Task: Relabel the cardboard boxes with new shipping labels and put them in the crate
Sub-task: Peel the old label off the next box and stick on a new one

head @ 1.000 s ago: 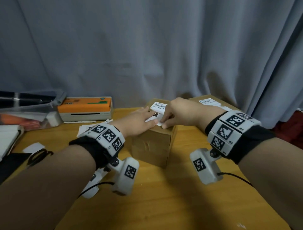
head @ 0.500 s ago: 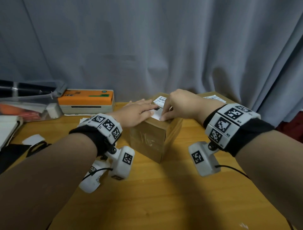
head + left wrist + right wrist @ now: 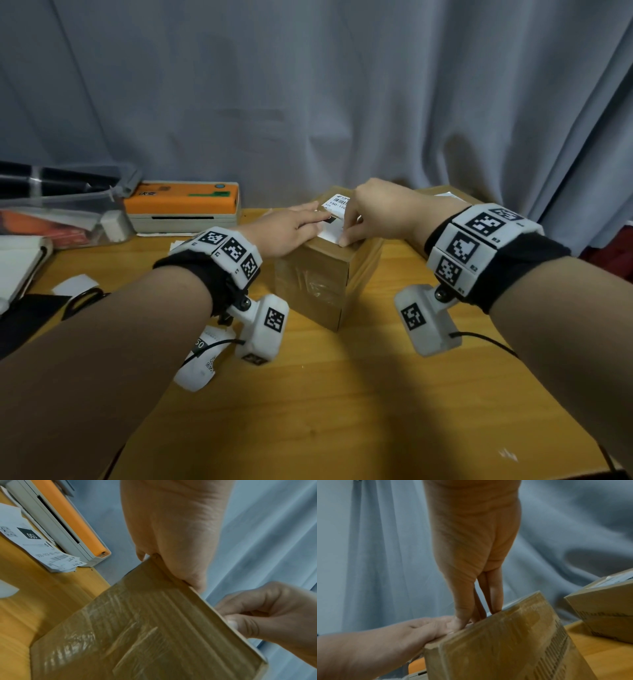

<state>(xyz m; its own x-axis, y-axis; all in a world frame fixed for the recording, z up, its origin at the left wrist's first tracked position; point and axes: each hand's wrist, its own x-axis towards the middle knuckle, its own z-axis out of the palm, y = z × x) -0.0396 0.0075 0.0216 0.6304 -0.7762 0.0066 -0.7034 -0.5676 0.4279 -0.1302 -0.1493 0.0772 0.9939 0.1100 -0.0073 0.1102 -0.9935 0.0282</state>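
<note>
A small taped cardboard box (image 3: 322,284) stands mid-table. On its top lies a white shipping label (image 3: 337,209). My left hand (image 3: 313,219) lies flat on the box top, its straight fingers pressing the label down. My right hand (image 3: 346,238) arches over the near right part of the top, and its thumb and curled fingers pinch the label's near edge. From the left wrist I see the taped side of the box (image 3: 137,635) and the right hand (image 3: 274,618) at its rim. In the right wrist view its fingertips (image 3: 494,609) stand on the label.
A second labelled cardboard box (image 3: 442,197) sits just behind to the right. An orange label printer (image 3: 185,205) stands at the back left beside a plastic bin (image 3: 51,212). Peeled labels (image 3: 202,359), scissors (image 3: 82,298) and a notebook (image 3: 17,263) lie on the left side.
My left fingers have slid further across the label toward the right hand. The right hand has stayed at the label's near edge.
</note>
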